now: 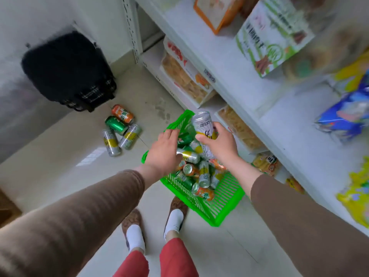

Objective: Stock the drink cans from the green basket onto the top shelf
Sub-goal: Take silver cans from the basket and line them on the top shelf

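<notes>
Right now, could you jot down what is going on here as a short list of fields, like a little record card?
Right hand: grips a silver and yellow can, lifted above the basket
Left hand: open, reaching into the basket, holds nothing
Basket: green, on the floor, holds a heap of cans
Loose cans: four lying on the floor beside a black bag
Shelves: white, stocked with snack packs

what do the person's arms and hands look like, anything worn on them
Both arms wear long brown ribbed knit sleeves, the left sleeve and the right sleeve each ending at the wrist. The left hand and right hand are bare: no gloves, rings or watch visible.
</notes>
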The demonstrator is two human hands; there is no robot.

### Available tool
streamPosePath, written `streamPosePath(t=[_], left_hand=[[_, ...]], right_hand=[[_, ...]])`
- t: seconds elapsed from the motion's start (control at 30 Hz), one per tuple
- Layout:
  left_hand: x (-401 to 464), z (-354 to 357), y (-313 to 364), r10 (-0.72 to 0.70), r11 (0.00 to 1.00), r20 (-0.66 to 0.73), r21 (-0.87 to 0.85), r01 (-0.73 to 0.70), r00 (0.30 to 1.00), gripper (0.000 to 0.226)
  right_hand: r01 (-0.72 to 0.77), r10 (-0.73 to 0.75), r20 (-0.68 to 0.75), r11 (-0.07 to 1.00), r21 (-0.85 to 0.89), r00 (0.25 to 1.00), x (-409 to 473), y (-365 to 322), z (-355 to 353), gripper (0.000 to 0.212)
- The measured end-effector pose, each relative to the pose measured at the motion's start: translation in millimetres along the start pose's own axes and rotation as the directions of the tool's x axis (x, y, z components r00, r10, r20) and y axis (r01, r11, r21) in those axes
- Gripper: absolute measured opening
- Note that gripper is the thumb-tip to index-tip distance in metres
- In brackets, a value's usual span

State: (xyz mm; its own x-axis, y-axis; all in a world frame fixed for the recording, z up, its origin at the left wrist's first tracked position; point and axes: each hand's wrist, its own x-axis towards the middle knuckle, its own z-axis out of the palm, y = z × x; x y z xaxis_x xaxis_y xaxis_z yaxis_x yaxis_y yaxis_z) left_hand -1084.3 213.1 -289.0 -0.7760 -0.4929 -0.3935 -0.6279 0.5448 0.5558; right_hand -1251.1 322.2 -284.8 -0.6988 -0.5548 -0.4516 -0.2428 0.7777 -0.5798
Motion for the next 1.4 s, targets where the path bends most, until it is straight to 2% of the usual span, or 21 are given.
streamPosePath(t=[0.2,0.33,0.43,0.53,0.6,0.73,0.9,1.23,1.3,1.33,1.37,1.4], left_hand=[[-55.9,-177.6,105.2,0.203,0.979,-0.187,0.042,-0.198,0.961,0.079],[-79.9,-272.4,164.7,0.337,0.939,-0.334,0.049,-0.34,0.881,0.079],[-85.5,-329.4,204.6,0.405,0.907,-0.392,0.058,-0.417,0.826,0.078],[-78.0,-372.2,240.7,0.499,0.861,-0.424,0.14,-0.489,0.756,0.073],[-67.2,-392.6,258.4,0.529,0.845,-0.427,0.19,-0.5,0.733,0.073],[-43.3,-414.5,279.1,0.506,0.861,-0.415,0.193,-0.47,0.756,0.076],[-17.0,-427.9,290.0,0.521,0.853,-0.356,0.239,-0.464,0.776,0.077],[31.1,-446.1,301.2,0.533,0.844,-0.258,0.229,-0.485,0.806,0.08],[38.3,-450.2,302.4,0.544,0.836,-0.245,0.236,-0.495,0.803,0.08],[42.0,-452.5,302.7,0.549,0.833,-0.241,0.24,-0.499,0.8,0.08],[45.7,-455.0,302.8,0.554,0.829,-0.239,0.247,-0.502,0.798,0.079],[49.6,-457.4,302.8,0.558,0.826,-0.239,0.256,-0.503,0.795,0.078]], right_hand=[[0.189,-0.137,-0.249,0.962,0.198,0.959,-107.8,-157.5,-137.8,0.047],[0.32,-0.219,-0.357,0.913,0.254,0.908,-161.6,-240.2,-215.8,0.046],[0.415,-0.255,-0.443,0.855,0.312,0.859,-180.3,-283.4,-267.9,0.041],[0.481,-0.258,-0.523,0.804,0.35,0.812,-181.4,-311.1,-313.8,0.035],[0.489,-0.227,-0.559,0.785,0.379,0.798,-174.2,-321.6,-336.8,0.039],[0.468,-0.173,-0.576,0.781,0.414,0.799,-152.5,-333.8,-365.1,0.055],[0.452,-0.155,-0.569,0.783,0.428,0.808,-122.5,-339.3,-370.8,0.044],[0.429,-0.058,-0.603,0.758,0.492,0.796,-68.0,-352.2,-376.2,0.051],[0.375,-0.053,-0.61,0.83,0.413,0.79,-59.2,-354.0,-383.1,0.057],[0.309,-0.068,-0.623,0.907,0.287,0.779,-54.4,-355.0,-389.6,0.061],[0.209,-0.105,-0.633,0.973,0.092,0.767,-50.1,-355.3,-397.9,0.066],[0.084,-0.159,-0.636,0.986,-0.147,0.755,-46.2,-355.4,-406.9,0.068]])
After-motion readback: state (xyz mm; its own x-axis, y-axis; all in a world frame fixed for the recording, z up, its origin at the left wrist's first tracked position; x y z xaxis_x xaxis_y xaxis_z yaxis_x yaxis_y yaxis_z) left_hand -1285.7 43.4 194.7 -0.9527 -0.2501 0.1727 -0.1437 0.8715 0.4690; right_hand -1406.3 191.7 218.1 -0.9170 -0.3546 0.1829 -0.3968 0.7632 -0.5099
